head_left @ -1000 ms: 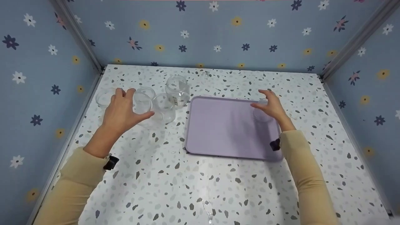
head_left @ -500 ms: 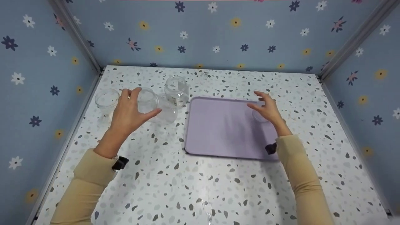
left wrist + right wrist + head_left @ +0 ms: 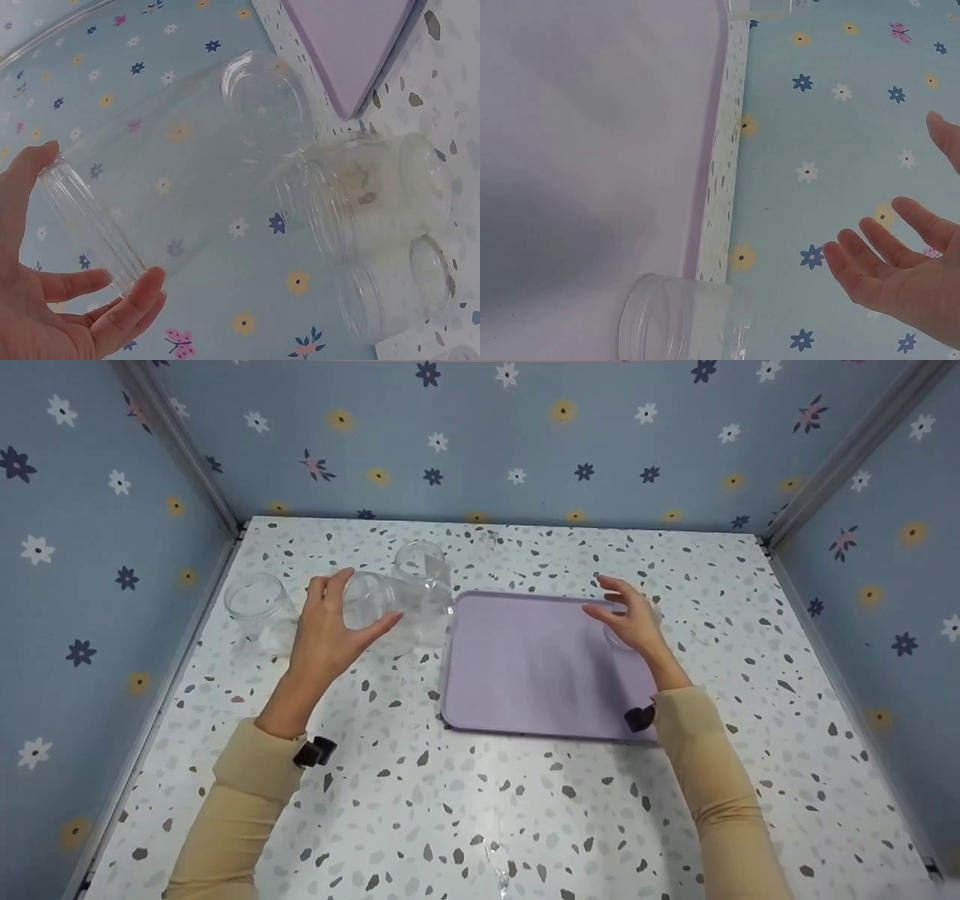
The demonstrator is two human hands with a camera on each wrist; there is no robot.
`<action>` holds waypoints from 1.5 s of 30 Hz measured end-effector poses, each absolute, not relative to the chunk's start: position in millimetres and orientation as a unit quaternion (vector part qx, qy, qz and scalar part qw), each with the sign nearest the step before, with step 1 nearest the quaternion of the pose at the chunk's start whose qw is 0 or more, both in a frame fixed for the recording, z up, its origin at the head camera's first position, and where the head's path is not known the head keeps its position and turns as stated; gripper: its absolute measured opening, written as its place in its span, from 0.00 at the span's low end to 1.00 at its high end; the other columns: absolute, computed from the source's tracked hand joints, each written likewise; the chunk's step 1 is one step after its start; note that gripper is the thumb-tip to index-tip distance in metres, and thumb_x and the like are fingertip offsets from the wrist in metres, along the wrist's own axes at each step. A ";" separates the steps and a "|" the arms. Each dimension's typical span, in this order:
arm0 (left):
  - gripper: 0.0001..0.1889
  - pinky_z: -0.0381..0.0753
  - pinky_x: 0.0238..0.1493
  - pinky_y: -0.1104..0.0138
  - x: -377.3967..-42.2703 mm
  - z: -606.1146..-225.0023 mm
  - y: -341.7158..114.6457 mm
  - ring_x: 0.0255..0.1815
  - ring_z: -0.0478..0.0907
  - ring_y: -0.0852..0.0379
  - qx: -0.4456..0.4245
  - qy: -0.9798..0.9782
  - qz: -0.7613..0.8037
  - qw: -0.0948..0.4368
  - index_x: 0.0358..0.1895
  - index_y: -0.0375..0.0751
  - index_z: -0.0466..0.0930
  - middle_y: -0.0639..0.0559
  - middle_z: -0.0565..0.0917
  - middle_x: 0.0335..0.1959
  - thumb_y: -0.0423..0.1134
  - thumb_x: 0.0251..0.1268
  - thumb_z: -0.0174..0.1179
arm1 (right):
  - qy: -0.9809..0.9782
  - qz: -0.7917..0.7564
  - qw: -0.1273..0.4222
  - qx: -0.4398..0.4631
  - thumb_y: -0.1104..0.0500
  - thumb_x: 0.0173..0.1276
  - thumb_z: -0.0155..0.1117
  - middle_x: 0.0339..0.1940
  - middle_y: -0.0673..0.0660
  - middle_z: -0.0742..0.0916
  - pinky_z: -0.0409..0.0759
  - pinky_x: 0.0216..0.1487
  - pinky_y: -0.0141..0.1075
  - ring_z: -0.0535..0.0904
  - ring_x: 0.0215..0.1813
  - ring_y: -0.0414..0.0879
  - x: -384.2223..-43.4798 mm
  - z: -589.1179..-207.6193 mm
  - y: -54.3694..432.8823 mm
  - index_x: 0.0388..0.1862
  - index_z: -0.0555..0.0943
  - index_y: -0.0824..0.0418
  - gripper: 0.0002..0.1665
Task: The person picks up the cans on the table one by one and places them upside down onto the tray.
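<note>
A large clear jar [image 3: 176,172] is held in my left hand [image 3: 326,634], thumb and fingers around its threaded rim end. It is tilted, its far end pointing toward the tray in the head view. My right hand [image 3: 634,622] hovers over the back right of the lilac tray [image 3: 525,667], fingers spread and holding nothing. Beneath it a small clear jar [image 3: 682,319] stands on the tray, partly hidden by the hand in the head view.
More clear jars stand left of the tray: one at the far left [image 3: 256,601], another at the back [image 3: 421,562]. Transparent outlines overlap near the held jar. Flower-patterned walls [image 3: 480,442] enclose the speckled table [image 3: 480,795] at back and sides.
My left hand has carried the large jar rightward toward the tray, and the jar has tipped further sideways. My right hand has drifted slightly left, still empty.
</note>
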State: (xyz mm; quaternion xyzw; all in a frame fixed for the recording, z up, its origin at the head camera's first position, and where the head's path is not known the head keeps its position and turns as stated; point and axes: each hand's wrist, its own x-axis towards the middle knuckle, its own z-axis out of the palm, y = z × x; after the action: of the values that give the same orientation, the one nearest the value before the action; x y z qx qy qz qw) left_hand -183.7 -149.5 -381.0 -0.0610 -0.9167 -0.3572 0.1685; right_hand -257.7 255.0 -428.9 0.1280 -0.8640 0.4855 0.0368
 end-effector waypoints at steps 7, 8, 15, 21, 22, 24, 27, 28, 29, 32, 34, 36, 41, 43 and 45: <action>0.41 0.70 0.37 0.58 -187.3 -398.1 -141.8 0.38 0.67 0.48 -0.067 -0.887 -0.403 0.217 0.60 0.33 0.63 0.38 0.66 0.46 0.57 0.46 0.63 | -0.830 0.537 0.020 0.147 0.66 0.60 0.59 0.60 0.69 0.68 0.66 0.54 0.51 0.65 0.59 0.59 -243.6 -413.9 234.6 0.60 0.63 0.74 0.30; 0.41 0.70 0.36 0.58 -188.2 -400.9 -140.7 0.38 0.67 0.48 -0.068 -0.883 -0.408 0.223 0.60 0.33 0.63 0.38 0.66 0.46 0.56 0.46 0.63 | -0.826 0.543 0.019 0.149 0.66 0.60 0.59 0.60 0.69 0.68 0.66 0.55 0.50 0.65 0.59 0.59 -242.7 -413.2 232.7 0.60 0.63 0.74 0.30; 0.39 0.74 0.32 0.61 -196.7 -419.1 -131.6 0.41 0.68 0.49 -0.078 -0.856 -0.455 0.234 0.61 0.34 0.63 0.37 0.67 0.45 0.54 0.49 0.62 | -0.802 0.575 0.027 0.162 0.68 0.60 0.59 0.57 0.69 0.71 0.68 0.53 0.46 0.68 0.56 0.59 -241.0 -414.9 222.5 0.59 0.64 0.74 0.29; 0.36 0.75 0.35 0.61 -202.4 -436.1 -126.5 0.40 0.71 0.48 -0.072 -0.826 -0.516 0.216 0.59 0.34 0.64 0.37 0.69 0.44 0.52 0.50 0.62 | -0.780 0.602 0.006 0.171 0.68 0.60 0.58 0.57 0.68 0.71 0.69 0.54 0.42 0.68 0.56 0.58 -242.6 -424.9 219.9 0.60 0.64 0.72 0.29; 0.35 0.74 0.37 0.60 -203.0 -438.5 -125.7 0.40 0.71 0.48 -0.069 -0.823 -0.522 0.213 0.59 0.34 0.65 0.38 0.70 0.43 0.52 0.51 0.62 | -0.776 0.608 0.000 0.169 0.67 0.60 0.58 0.57 0.68 0.71 0.69 0.53 0.41 0.68 0.56 0.57 -243.4 -427.7 220.0 0.60 0.65 0.71 0.29; 0.35 0.72 0.40 0.59 -203.7 -442.6 -123.7 0.40 0.72 0.47 -0.062 -0.817 -0.534 0.208 0.59 0.34 0.65 0.39 0.70 0.43 0.53 0.51 0.61 | -0.767 0.621 -0.011 0.163 0.65 0.60 0.59 0.57 0.66 0.72 0.70 0.52 0.39 0.69 0.56 0.55 -245.2 -433.9 220.4 0.61 0.65 0.68 0.29; 0.34 0.72 0.41 0.59 -203.8 -447.3 -120.5 0.40 0.73 0.49 -0.058 -0.808 -0.552 0.197 0.59 0.34 0.65 0.40 0.70 0.43 0.52 0.52 0.61 | -0.755 0.637 -0.022 0.157 0.64 0.61 0.59 0.57 0.64 0.73 0.72 0.50 0.36 0.69 0.56 0.53 -246.4 -441.0 219.7 0.61 0.65 0.68 0.29; 0.33 0.73 0.40 0.59 -203.6 -448.6 -119.2 0.40 0.73 0.49 -0.058 -0.806 -0.557 0.193 0.59 0.34 0.65 0.40 0.71 0.43 0.51 0.52 0.61 | -0.752 0.641 -0.024 0.155 0.64 0.61 0.59 0.57 0.64 0.73 0.73 0.49 0.36 0.69 0.56 0.53 -246.1 -442.4 218.9 0.61 0.65 0.68 0.29; 0.33 0.73 0.39 0.59 -203.5 -449.9 -117.8 0.40 0.73 0.49 -0.059 -0.802 -0.563 0.189 0.59 0.34 0.65 0.39 0.70 0.44 0.49 0.53 0.61 | -0.749 0.644 -0.026 0.155 0.63 0.61 0.59 0.56 0.63 0.73 0.73 0.48 0.35 0.69 0.56 0.53 -245.6 -443.7 218.0 0.61 0.65 0.68 0.29; 0.30 0.74 0.37 0.61 -202.9 -453.9 -113.1 0.40 0.74 0.48 -0.063 -0.791 -0.580 0.183 0.59 0.33 0.65 0.36 0.71 0.45 0.43 0.54 0.61 | -0.740 0.653 -0.031 0.158 0.63 0.62 0.58 0.56 0.64 0.73 0.74 0.47 0.36 0.69 0.56 0.55 -244.0 -446.4 214.6 0.61 0.64 0.69 0.29; 0.29 0.74 0.35 0.62 -202.2 -456.2 -109.5 0.40 0.74 0.47 -0.067 -0.784 -0.590 0.181 0.59 0.32 0.65 0.34 0.71 0.45 0.40 0.54 0.60 | -0.734 0.659 -0.038 0.157 0.63 0.62 0.58 0.56 0.64 0.73 0.74 0.48 0.38 0.69 0.56 0.55 -242.3 -447.5 212.4 0.61 0.64 0.69 0.29; 0.28 0.74 0.35 0.63 -200.5 -457.2 -105.5 0.40 0.74 0.46 -0.070 -0.779 -0.597 0.180 0.59 0.29 0.64 0.34 0.71 0.45 0.37 0.55 0.60 | -0.727 0.667 -0.047 0.154 0.62 0.62 0.58 0.56 0.64 0.73 0.73 0.49 0.42 0.70 0.56 0.54 -240.4 -448.2 210.5 0.62 0.64 0.69 0.30; 0.27 0.74 0.38 0.68 -186.7 -444.3 -93.0 0.41 0.74 0.42 -0.083 -0.766 -0.612 0.178 0.58 0.25 0.64 0.31 0.70 0.44 0.35 0.56 0.57 | -0.710 0.685 -0.069 0.146 0.63 0.63 0.57 0.57 0.64 0.72 0.71 0.50 0.47 0.70 0.56 0.52 -235.8 -448.9 206.5 0.63 0.62 0.69 0.30; 0.27 0.74 0.39 0.69 -180.9 -439.0 -88.7 0.41 0.73 0.41 -0.085 -0.759 -0.620 0.179 0.57 0.24 0.63 0.31 0.70 0.44 0.37 0.57 0.57 | -0.703 0.691 -0.079 0.149 0.64 0.63 0.56 0.58 0.64 0.71 0.71 0.51 0.47 0.70 0.56 0.53 -234.9 -449.4 205.4 0.63 0.61 0.70 0.30; 0.27 0.74 0.41 0.68 -177.6 -436.7 -85.5 0.41 0.73 0.41 -0.086 -0.754 -0.626 0.180 0.56 0.24 0.64 0.31 0.70 0.43 0.37 0.57 0.57 | -0.697 0.694 -0.090 0.156 0.65 0.64 0.55 0.59 0.65 0.71 0.71 0.51 0.47 0.69 0.57 0.54 -234.0 -449.5 204.5 0.64 0.60 0.70 0.30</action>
State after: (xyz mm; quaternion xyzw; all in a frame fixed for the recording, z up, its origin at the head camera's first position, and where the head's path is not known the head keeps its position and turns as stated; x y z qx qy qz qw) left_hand -177.6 -85.5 -436.7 -0.0862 -0.7535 -0.6262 0.1804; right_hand -234.0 204.5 -449.5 0.1560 -0.6971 0.6940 -0.0901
